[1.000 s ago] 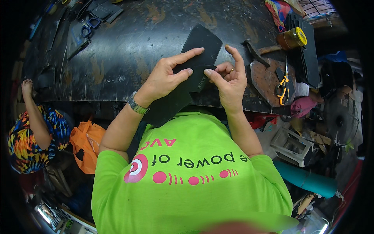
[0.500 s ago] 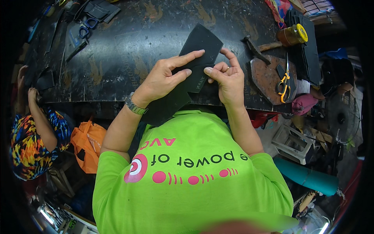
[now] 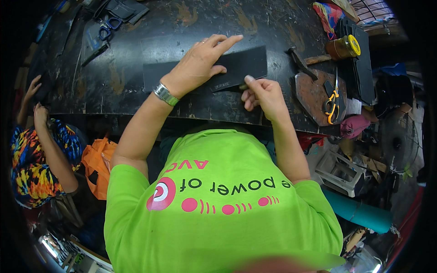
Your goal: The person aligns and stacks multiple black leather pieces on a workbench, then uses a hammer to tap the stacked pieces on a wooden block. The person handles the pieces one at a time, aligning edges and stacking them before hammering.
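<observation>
Left hand spread flat on a long matte black strip near the scarred workbench's front edge; right hand pinches its lower edge.

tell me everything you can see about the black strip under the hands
The black strip is a long, flat, matte rectangle, maybe leather or rubber sheet. It lies flat on the dark, scuffed worktable, running left to right. The left hand presses down on its middle, hiding part of it. The right hand pinches its near edge. Its right end lies bare.

Long flat black leather strip, lying crosswise on the dark worktable, near its front edge
</observation>
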Demonstrator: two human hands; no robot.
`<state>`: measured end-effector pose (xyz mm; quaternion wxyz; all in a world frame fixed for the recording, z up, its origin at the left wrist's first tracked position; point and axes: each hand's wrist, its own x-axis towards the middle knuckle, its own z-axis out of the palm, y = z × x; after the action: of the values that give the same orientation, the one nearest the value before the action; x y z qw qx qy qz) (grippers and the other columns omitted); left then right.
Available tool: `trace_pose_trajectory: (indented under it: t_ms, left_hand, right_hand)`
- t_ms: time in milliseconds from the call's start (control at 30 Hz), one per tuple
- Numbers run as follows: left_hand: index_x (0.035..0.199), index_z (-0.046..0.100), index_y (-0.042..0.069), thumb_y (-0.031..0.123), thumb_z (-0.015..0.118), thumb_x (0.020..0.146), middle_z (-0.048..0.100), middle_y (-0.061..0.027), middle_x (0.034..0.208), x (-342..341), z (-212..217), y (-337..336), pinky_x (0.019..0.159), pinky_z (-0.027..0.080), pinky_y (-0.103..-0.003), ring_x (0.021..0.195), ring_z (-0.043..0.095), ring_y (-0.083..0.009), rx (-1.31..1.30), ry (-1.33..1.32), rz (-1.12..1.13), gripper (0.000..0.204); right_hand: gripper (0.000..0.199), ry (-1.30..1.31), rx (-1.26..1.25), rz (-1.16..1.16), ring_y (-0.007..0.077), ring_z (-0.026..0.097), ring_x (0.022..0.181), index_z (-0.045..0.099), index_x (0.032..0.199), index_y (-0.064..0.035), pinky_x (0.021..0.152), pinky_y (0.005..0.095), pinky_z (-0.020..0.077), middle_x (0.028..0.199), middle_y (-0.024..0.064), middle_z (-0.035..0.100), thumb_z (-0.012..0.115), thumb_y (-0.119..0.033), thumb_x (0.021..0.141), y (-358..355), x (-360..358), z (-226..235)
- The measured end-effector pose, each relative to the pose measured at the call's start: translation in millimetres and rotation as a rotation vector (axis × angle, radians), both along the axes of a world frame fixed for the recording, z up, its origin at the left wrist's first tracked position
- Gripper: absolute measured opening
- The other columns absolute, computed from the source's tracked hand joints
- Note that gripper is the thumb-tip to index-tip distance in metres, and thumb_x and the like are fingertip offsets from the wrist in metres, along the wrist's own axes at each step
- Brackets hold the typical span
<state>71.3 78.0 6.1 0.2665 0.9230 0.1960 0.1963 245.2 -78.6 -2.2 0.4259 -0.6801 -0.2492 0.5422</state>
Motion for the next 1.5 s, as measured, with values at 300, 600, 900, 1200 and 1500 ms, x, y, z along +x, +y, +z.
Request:
trace_pose_trajectory:
  t_ms: [300, 600, 900, 1200, 1500]
  left_hand:
    - [0.144, 0.048, -0.003, 0.024, 0.068, 0.094, 0.044, -0.0200, 0.154, -24, -46, -43, 0.119, 0.030, -0.056, 0.147, 0.037, -0.0366, 0.233, 0.097, 0.213, 0.060]
    - [0.158, 0.037, 0.011, 0.034, 0.049, 0.106, 0.034, -0.0120, 0.165, -74, -41, -26, 0.125, 0.020, -0.048, 0.153, 0.028, -0.0308, 0.237, 0.309, 0.216, 0.058]
    - [0.157, 0.039, 0.016, 0.037, 0.045, 0.107, 0.037, -0.0083, 0.164, -102, -40, -18, 0.124, 0.018, -0.052, 0.153, 0.029, -0.0287, 0.276, 0.336, 0.353, 0.055]
    - [0.153, 0.044, 0.009, 0.028, 0.053, 0.103, 0.040, -0.0146, 0.160, -75, -36, -38, 0.121, 0.020, -0.062, 0.152, 0.031, -0.0317, 0.427, 0.334, 0.408, 0.054]
    - [0.153, 0.044, 0.006, 0.030, 0.049, 0.105, 0.042, -0.0119, 0.160, -65, -39, -34, 0.123, 0.023, -0.051, 0.150, 0.035, -0.0284, 0.201, 0.235, 0.179, 0.053]
  right_hand:
    - [0.063, -0.252, 0.723, 0.288, 0.0278, 0.055, 0.135, 0.038, 0.153, 0.0003, 0.113, 0.0377, 0.0415, 0.144, 0.0247, 0.055, 0.065, -0.024, 0.101, 0, -54, 19]
    - [0.090, -1.112, 0.598, 0.712, 0.0385, 0.023, 0.154, 0.028, 0.160, -0.0060, 0.125, 0.0526, 0.0182, 0.163, 0.0238, 0.029, 0.068, -0.048, 0.091, 6, -57, -34]
    - [0.089, -1.206, 0.397, 0.729, 0.0306, 0.023, 0.155, 0.026, 0.161, -0.0074, 0.125, 0.0551, 0.0150, 0.165, 0.0145, 0.030, 0.066, -0.049, 0.093, -26, -37, -24]
    - [0.089, -0.998, 0.537, 0.575, 0.0377, 0.026, 0.153, 0.017, 0.164, -0.0087, 0.124, 0.0597, 0.0135, 0.165, 0.0183, 0.030, 0.060, -0.051, 0.098, -8, -41, -2]
    - [0.083, -1.205, 0.498, 0.619, 0.0350, 0.025, 0.154, 0.023, 0.162, -0.0101, 0.123, 0.0624, 0.0157, 0.165, 0.0171, 0.029, 0.054, -0.054, 0.099, 29, -58, -38]
